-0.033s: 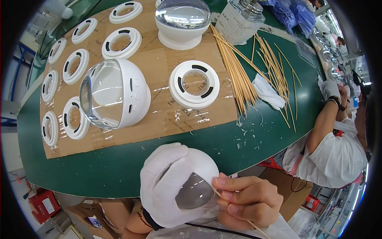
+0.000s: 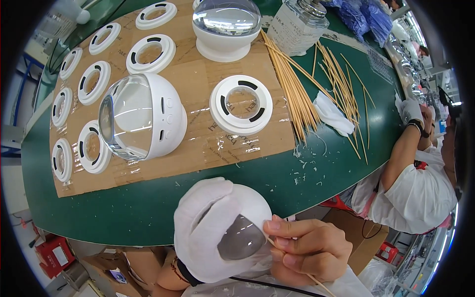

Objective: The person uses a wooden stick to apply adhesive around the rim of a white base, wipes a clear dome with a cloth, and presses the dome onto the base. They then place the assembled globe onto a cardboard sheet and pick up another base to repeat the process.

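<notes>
In a white glove, my left hand (image 2: 203, 222) wraps round a white rounded housing with a clear dome (image 2: 242, 237), held just off the table's near edge. Bare, my right hand (image 2: 311, 245) pinches a thin wooden stick (image 2: 319, 283) between thumb and fingers. The stick's tip meets the housing at the dome's right rim; the exact contact point is too small to make out. Beyond my hands, a white domed device (image 2: 170, 119) lies on its side on a cardboard sheet (image 2: 198, 143). A white ring base (image 2: 265, 106) with black pads lies to its right.
Several more ring bases (image 2: 151, 54) cover the cardboard. A second domed device (image 2: 225, 47) stands at the back, beside a glass bottle (image 2: 299, 27). Wooden sticks (image 2: 294, 94) and a crumpled white cloth (image 2: 334, 115) lie right of it on the green table (image 2: 297, 183). A co-worker (image 2: 405, 193) sits at right.
</notes>
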### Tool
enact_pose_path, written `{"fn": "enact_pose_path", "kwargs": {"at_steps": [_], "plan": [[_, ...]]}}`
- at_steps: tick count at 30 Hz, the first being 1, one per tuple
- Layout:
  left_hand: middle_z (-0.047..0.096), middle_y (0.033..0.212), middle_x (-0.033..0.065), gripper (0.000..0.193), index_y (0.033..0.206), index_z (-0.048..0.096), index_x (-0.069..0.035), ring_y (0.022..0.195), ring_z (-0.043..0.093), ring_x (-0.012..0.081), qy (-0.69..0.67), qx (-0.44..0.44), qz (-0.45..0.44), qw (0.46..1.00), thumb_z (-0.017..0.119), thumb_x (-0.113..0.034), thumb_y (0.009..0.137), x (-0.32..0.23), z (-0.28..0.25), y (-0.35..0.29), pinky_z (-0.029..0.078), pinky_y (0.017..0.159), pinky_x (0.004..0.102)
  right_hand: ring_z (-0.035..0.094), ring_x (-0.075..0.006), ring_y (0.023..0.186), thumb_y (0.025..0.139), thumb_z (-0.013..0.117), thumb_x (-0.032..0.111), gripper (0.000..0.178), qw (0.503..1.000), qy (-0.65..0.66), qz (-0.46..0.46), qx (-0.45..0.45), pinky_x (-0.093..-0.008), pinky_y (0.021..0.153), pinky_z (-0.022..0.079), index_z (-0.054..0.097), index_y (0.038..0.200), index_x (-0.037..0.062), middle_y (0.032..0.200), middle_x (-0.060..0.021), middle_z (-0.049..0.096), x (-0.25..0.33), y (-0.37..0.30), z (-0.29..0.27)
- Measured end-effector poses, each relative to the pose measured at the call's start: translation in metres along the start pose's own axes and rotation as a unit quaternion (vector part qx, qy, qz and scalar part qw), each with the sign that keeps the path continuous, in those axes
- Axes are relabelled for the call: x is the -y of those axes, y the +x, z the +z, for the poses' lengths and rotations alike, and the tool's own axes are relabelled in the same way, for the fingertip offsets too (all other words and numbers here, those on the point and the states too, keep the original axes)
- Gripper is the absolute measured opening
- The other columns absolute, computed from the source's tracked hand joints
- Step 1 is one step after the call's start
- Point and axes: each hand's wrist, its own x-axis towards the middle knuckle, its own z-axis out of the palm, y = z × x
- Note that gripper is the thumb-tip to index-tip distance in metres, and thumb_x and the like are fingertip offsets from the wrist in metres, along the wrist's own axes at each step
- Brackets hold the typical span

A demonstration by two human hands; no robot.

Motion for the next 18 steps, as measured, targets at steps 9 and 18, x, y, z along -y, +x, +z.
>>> {"fn": "enact_pose_path", "kwargs": {"at_steps": [9, 18], "plan": [[0.053, 0.114, 0.017, 0.068, 0.115, 0.054, -0.004, 0.099, 0.056, 0.0389, -0.027, 0.017, 0.003, 0.999, 0.085, -0.021, 0.057, 0.0, -0.002, 0.003, 0.048, 0.086, 0.0474, 0.07, -0.0319, 0.075, 0.054, 0.077, -0.013, 0.03, 0.997, -0.041, -0.058, -0.031, -0.0353, 0.067, 0.06, 0.055, 0.067, 0.0018, 0.069, -0.0098, 0.059, -0.002, -0.003, 0.005], [0.055, 0.112, 0.015, 0.063, 0.111, 0.057, -0.005, 0.096, 0.057, 0.0346, -0.053, 0.012, 0.052, 0.997, 0.084, -0.021, 0.057, 0.007, 0.0, 0.003, 0.048, 0.088, 0.0484, 0.069, -0.0281, 0.064, 0.063, 0.073, -0.016, 0.03, 0.992, -0.125, -0.026, 0.012, -0.0308, 0.057, 0.058, 0.047, 0.059, -0.0025, 0.06, -0.012, 0.059, 0.021, 0.019, 0.002]]}}
